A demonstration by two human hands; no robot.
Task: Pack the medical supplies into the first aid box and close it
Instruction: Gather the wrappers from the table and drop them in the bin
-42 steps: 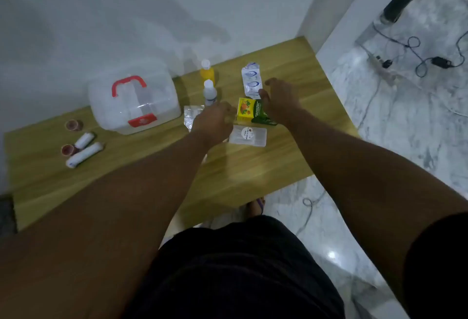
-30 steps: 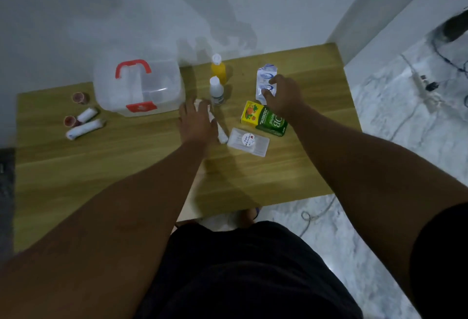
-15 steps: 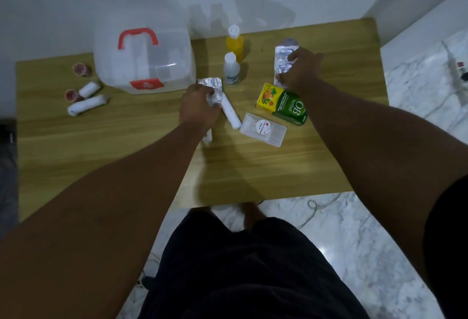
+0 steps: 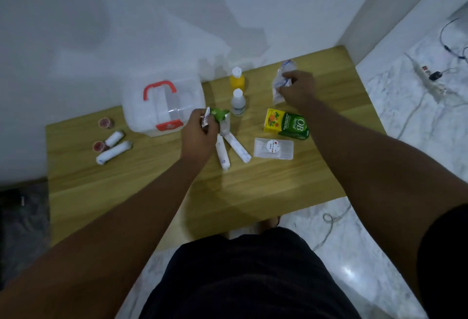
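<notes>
A clear first aid box (image 4: 164, 105) with a red handle and red latch stands shut at the back left of the wooden table (image 4: 152, 192). My left hand (image 4: 198, 136) is just right of it, closed on silver and green pill strips (image 4: 216, 117) lifted off the table. My right hand (image 4: 298, 89) grips a clear blue-printed packet (image 4: 282, 80) at the back right. On the table lie two white gauze rolls (image 4: 233, 151), a green and yellow medicine carton (image 4: 286, 123), a flat clear pack (image 4: 273, 149), a white bottle (image 4: 238, 102) and a yellow bottle (image 4: 237, 79).
Two more white bandage rolls (image 4: 114, 149) and two small red tape rolls (image 4: 105, 123) lie at the table's left end. The wall runs behind the table. Marble floor with cables and a power strip (image 4: 430, 78) lies to the right.
My left hand has raised the pill strips off the table, uncovering the two gauze rolls. My right hand has closed on the clear packet and lifted it. The camera view shifted.
</notes>
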